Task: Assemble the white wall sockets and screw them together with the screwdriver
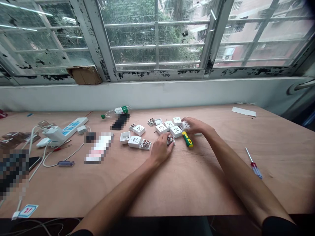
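Observation:
My left hand (pixel 160 149) grips a socket insert with copper contacts (pixel 170 140) at its fingertips, on the wooden tabletop (pixel 197 183). My right hand (pixel 194 126) rests on a white wall socket (pixel 185 125) at the right end of a cluster of white socket faceplates (pixel 169 124). A screwdriver with a yellow-green handle (pixel 187 139) lies just below my right hand, its tip hidden. More parts lie left of my left hand: an open white socket box (pixel 125 137), a faceplate (pixel 134 141) and a loose insert (pixel 145 144).
A red-handled screwdriver (pixel 254 167) lies at the right. Left of the parts are a blurred object (pixel 99 148), a power strip (pixel 73 128), white cables (pixel 65 157) and a plastic bottle (pixel 115 112) on its side. Windows run behind the table.

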Tool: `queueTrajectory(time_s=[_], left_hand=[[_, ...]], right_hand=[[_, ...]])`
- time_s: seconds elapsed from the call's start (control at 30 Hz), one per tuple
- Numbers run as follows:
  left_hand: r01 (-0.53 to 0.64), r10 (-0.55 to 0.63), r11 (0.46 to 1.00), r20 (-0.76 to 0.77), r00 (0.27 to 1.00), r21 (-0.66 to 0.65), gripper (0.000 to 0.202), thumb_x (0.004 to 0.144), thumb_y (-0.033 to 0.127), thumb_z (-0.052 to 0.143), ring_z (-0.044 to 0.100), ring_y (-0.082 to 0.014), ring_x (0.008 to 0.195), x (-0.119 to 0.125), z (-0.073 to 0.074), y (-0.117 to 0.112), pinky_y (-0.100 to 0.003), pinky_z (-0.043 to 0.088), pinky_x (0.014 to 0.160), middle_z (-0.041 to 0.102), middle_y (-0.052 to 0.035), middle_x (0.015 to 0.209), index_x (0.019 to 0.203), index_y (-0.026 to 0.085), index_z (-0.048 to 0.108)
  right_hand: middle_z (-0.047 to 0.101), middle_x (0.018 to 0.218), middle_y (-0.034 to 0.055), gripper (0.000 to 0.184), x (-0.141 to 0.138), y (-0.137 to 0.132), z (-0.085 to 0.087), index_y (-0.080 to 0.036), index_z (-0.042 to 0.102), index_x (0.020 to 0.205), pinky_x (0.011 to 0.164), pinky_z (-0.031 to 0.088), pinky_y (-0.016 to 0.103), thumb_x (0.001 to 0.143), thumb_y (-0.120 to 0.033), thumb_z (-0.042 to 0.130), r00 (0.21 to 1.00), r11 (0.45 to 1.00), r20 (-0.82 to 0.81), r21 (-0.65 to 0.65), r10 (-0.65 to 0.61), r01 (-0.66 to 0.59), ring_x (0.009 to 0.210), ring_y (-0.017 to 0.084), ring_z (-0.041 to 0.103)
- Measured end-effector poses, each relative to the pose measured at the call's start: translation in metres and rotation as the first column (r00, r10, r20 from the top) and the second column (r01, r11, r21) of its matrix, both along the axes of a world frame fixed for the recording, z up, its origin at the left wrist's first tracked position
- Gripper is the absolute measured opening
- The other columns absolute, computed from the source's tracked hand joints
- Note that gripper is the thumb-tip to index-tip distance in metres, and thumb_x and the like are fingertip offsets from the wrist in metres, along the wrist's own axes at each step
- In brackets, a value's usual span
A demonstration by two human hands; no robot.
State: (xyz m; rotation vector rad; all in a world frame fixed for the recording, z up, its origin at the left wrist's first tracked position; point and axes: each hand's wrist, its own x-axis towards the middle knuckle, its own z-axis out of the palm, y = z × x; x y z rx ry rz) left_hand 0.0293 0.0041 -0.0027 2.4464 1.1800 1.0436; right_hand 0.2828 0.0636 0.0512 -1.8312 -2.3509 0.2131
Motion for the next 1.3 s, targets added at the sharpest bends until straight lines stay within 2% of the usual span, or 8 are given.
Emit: queueTrajectory(time_s=[0.17,0.3,0.43,0.57,0.8,0.9,1.1,1.3], left_hand=[[0.001,-0.001,1.0,0.015,1.0,-0.01,0.039,0.088,0.023,0.063,0.066,-0.024,0.095,0.0,-0.001,0.001,-0.041,0.057,0.084,0.064,-0.0101,0.117,0.125,0.019,0.049],[0.003,-0.002,1.0,0.035,0.999,-0.024,0.041,0.087,0.024,0.064,0.066,-0.0235,0.094,0.0,0.0,0.001,-0.041,0.057,0.082,0.064,-0.0102,0.117,0.124,0.019,0.049],[0.01,-0.008,0.999,0.065,0.998,-0.033,0.044,0.084,0.026,0.067,0.065,-0.0229,0.092,0.0,0.002,0.0,-0.04,0.057,0.08,0.062,-0.0105,0.117,0.123,0.019,0.05],[0.03,-0.026,0.999,0.133,0.991,-0.026,0.047,0.082,0.025,0.068,0.063,-0.0224,0.093,-0.002,0.002,0.0,-0.04,0.057,0.08,0.06,-0.0109,0.118,0.124,0.019,0.048],[0.035,-0.023,0.998,0.202,0.979,-0.056,0.082,0.076,0.026,0.074,0.056,-0.03,0.117,-0.004,0.002,0.004,-0.049,0.051,0.098,0.052,-0.0166,0.132,0.143,0.019,0.028],[0.02,-0.013,0.999,0.199,0.98,-0.032,0.082,0.077,0.029,0.074,0.051,-0.0317,0.125,-0.004,0.002,0.005,-0.053,0.045,0.104,0.051,-0.0161,0.133,0.144,0.02,0.028],[0.014,-0.001,0.997,0.169,0.986,-0.075,0.07,0.078,0.031,0.073,0.054,-0.032,0.121,-0.003,0.003,0.004,-0.053,0.048,0.101,0.055,-0.0151,0.129,0.138,0.02,0.038],[0.018,-0.002,0.996,0.167,0.986,-0.09,0.071,0.08,0.037,0.073,0.055,-0.0318,0.12,-0.004,0.006,0.002,-0.052,0.048,0.1,0.056,-0.0153,0.13,0.139,0.019,0.038]], right_hand=[[0.06,0.13,0.0115,0.062,0.002,-0.001,0.004,-0.024,0.052,0.132,0.093,0.046,0.037,0.072,-0.016,0.065,1.0,1.0,-0.031,-0.022,-0.006,0.006,0.117,0.028,0.057],[0.062,0.122,0.0118,0.055,-0.002,-0.011,0.023,-0.023,0.054,0.129,0.091,0.046,0.037,0.075,-0.02,0.065,1.0,0.998,-0.027,0.065,0.008,-0.007,0.114,0.028,0.058],[0.065,0.118,0.0109,0.047,-0.025,-0.029,0.049,-0.021,0.058,0.12,0.089,0.046,0.038,0.077,-0.033,0.068,0.983,0.985,-0.137,0.144,0.119,-0.099,0.107,0.027,0.059],[0.067,0.109,0.007,0.039,-0.056,-0.044,0.062,-0.021,0.064,0.106,0.08,0.047,0.033,0.072,-0.037,0.074,0.956,0.977,-0.201,0.06,0.212,-0.204,0.098,0.024,0.061],[0.067,0.104,0.0072,0.036,-0.076,-0.044,0.05,-0.021,0.068,0.102,0.074,0.046,0.033,0.07,-0.037,0.076,0.962,0.973,-0.144,0.013,0.232,-0.232,0.096,0.025,0.061],[0.067,0.105,0.0072,0.036,-0.081,-0.045,0.048,-0.02,0.068,0.103,0.072,0.045,0.032,0.071,-0.034,0.075,0.962,0.969,-0.13,-0.036,0.239,-0.245,0.094,0.024,0.06],[0.067,0.104,0.0084,0.035,-0.089,-0.05,0.05,-0.019,0.069,0.103,0.07,0.044,0.031,0.071,-0.032,0.076,0.965,0.967,-0.109,-0.067,0.239,-0.247,0.092,0.023,0.06],[0.067,0.105,0.0079,0.037,-0.09,-0.048,0.046,-0.02,0.068,0.105,0.069,0.045,0.031,0.07,-0.029,0.077,0.966,0.966,-0.112,-0.093,0.232,-0.243,0.093,0.023,0.06]])
